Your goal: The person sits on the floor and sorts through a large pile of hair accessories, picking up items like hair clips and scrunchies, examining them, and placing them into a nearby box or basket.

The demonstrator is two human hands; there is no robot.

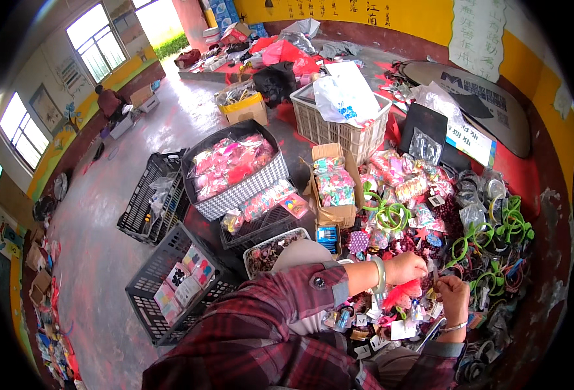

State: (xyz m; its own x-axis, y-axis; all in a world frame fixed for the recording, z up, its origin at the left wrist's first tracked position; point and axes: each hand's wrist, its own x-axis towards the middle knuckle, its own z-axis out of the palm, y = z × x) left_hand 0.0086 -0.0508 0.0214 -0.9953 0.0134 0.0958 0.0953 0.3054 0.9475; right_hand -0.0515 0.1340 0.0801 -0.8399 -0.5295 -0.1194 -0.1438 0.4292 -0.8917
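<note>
While the left hand (405, 266) reaches across the body, its fingers pinch the top of a small pink-red feathery ornament (402, 294), which hangs just below the knuckles. The right hand (454, 294) sits just beside it, curled around a small item at the fingertips; what that item is cannot be told from this view. Judgement: the ornament is very light, soft and easily crushed, so a fingertip hold at its stiffer top end suits it better than a squeeze on the fluff. Both hands work over a heap of small accessories (430, 214) with green bangles (391, 216). A checked fabric bin (235, 172) stands well apart.
</note>
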